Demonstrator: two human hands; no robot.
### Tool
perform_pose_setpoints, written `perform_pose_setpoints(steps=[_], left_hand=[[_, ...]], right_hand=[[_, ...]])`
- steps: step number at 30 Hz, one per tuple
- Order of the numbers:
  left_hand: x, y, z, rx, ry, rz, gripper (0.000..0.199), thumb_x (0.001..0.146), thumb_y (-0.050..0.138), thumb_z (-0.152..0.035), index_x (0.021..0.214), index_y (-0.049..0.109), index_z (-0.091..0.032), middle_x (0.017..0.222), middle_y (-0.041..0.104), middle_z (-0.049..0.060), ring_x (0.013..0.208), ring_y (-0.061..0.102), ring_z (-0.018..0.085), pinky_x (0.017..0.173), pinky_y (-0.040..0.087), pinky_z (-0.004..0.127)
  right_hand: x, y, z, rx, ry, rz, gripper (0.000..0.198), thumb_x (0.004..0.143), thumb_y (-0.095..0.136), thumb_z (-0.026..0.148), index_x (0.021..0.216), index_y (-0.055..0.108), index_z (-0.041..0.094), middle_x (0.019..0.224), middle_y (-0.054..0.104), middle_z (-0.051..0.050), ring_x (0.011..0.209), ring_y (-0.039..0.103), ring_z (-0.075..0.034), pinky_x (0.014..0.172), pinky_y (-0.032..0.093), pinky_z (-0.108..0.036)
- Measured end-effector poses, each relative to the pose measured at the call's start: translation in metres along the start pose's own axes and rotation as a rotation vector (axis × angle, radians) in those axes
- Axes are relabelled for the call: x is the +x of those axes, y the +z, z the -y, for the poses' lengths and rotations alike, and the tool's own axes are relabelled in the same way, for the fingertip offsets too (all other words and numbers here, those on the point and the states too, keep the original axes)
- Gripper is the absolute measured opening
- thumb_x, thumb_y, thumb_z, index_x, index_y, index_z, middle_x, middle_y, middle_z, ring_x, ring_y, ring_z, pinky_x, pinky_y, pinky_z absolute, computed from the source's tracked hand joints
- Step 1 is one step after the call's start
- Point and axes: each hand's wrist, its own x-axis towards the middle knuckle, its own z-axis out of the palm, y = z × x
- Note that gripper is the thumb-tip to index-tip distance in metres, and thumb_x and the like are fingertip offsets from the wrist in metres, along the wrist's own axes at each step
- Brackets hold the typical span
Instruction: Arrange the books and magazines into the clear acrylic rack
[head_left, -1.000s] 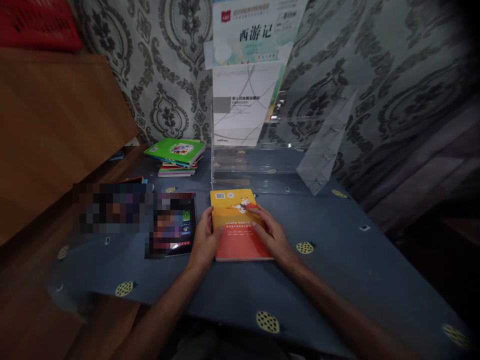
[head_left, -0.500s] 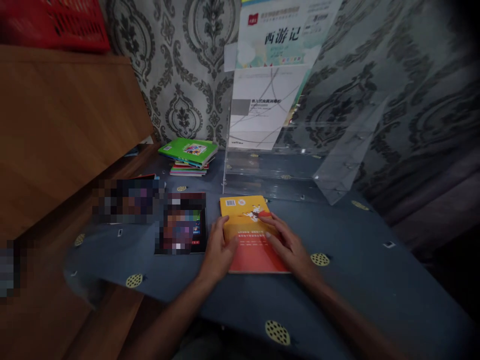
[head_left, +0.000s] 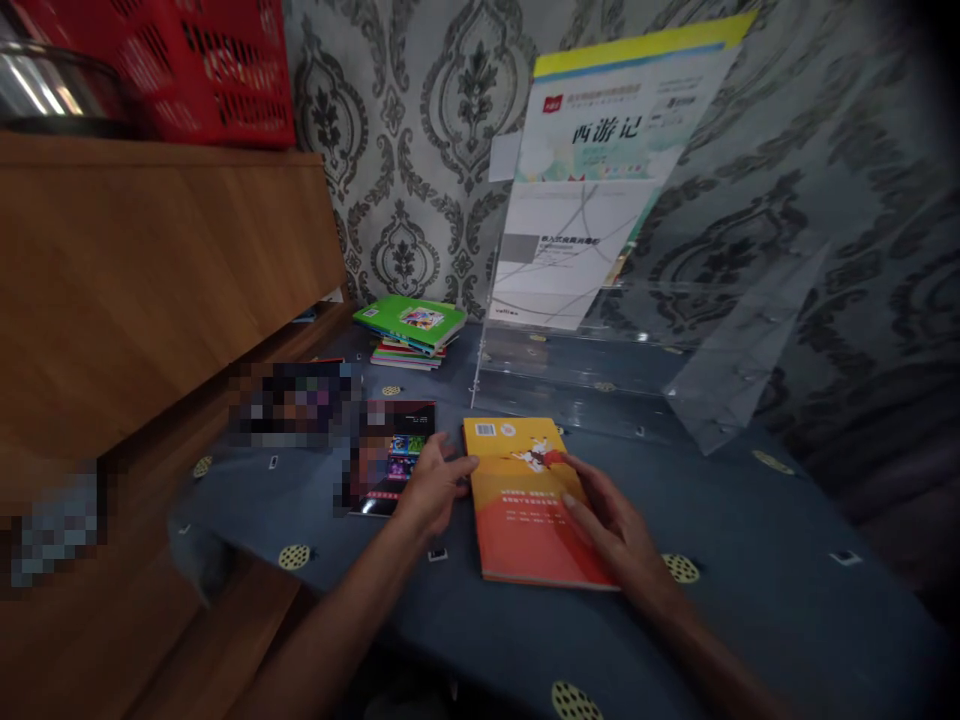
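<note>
At the far left, a red plastic basket (head_left: 232,75) and a shiny metal bowl (head_left: 64,85) sat on a brown wooden cabinet (head_left: 150,300). Right of the cabinet's near edge, a dark, blurred-out item (head_left: 300,400) lay on the left of the table (head_left: 787,600), which wore a dark blue cloth printed with yellow pineapples. Farther back, a bright green book (head_left: 412,318) topped a small, uneven stack of books. Nearer, a glossy black booklet with coloured pictures (head_left: 409,460), partly blurred, lay flat just beside my left grip (head_left: 435,490). That grip was apart, thumb pointing at the left edge of the yellow-and-orange paperback book (head_left: 517,530); I could not tell whether it touched. The paperback lay in front of me between my two hands, barcode at its far left corner. My right grip (head_left: 615,515) rested on its right side, thumb over the cover; whether it was clamped, I could not tell. Behind, a clear plastic stand (head_left: 750,350) held a white leaflet (head_left: 551,285).
</note>
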Motion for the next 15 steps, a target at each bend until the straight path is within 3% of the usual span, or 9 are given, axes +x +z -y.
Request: perform_pose_setpoints(steps=[4, 9, 15], left_hand=[[0.003, -0.001, 0.005, -0.041, -0.038, 0.027, 0.069, 0.067, 0.076, -0.011, 0.131, 0.051, -0.017, 0.133, 0.061, 0.017, 0.117, 0.063, 0.026, 0.093, 0.052, 0.036], [-0.001, 0.004, 0.019, -0.117, -0.011, 0.214, 0.051, 0.060, 0.075, -0.008, 0.108, 0.060, -0.017, 0.101, 0.075, 0.009, 0.094, 0.072, 0.025, 0.089, 0.055, 0.039], [-0.003, -0.025, 0.001, -0.080, 0.098, 0.225, 0.047, 0.062, 0.072, -0.010, 0.106, 0.059, -0.018, 0.101, 0.077, 0.007, 0.095, 0.073, 0.025, 0.091, 0.055, 0.040]], right_hand=[[0.000, 0.000, 0.003, 0.071, -0.005, -0.031, 0.061, 0.082, 0.067, 0.062, 0.131, 0.060, 0.027, 0.143, 0.060, -0.009, 0.135, 0.052, -0.031, 0.115, 0.041, -0.047], [-0.003, 0.008, 0.009, 0.124, 0.009, -0.031, 0.060, 0.082, 0.067, 0.062, 0.130, 0.061, 0.028, 0.142, 0.061, -0.008, 0.133, 0.054, -0.030, 0.111, 0.047, -0.045], [0.004, 0.041, 0.020, 0.251, -0.001, 0.043, 0.054, 0.081, 0.068, 0.060, 0.126, 0.062, 0.030, 0.140, 0.063, -0.006, 0.131, 0.055, -0.030, 0.109, 0.047, -0.044]])
